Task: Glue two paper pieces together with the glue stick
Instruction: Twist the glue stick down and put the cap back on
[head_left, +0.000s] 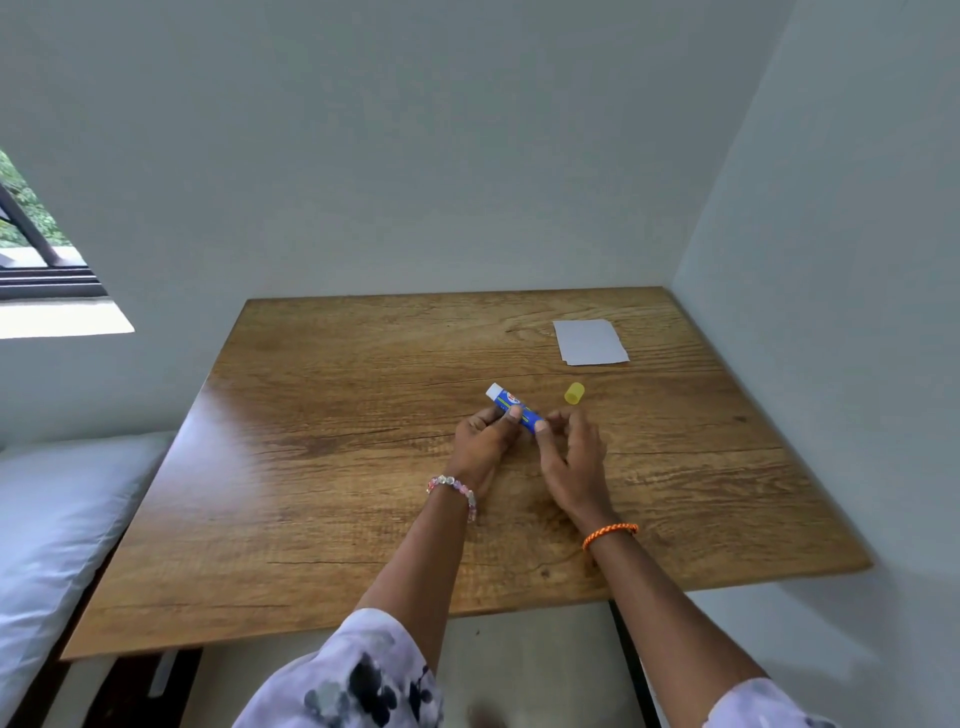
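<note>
A blue glue stick (511, 405) with a white tip pointing up-left is held over the middle of the wooden table (322, 467). My left hand (480, 447) pinches its middle. My right hand (574, 462) grips its lower end with thumb and fingers. The stick's yellow cap (574, 393) lies off on the table, just right of my hands. White paper (589, 342) lies flat at the far right of the table; it looks like two pieces stacked, with a thin edge showing along the bottom.
The table stands in a corner, with grey walls behind it and to its right. A bed with white bedding (57, 519) lies along the left side. A window (36, 244) sits at the far left.
</note>
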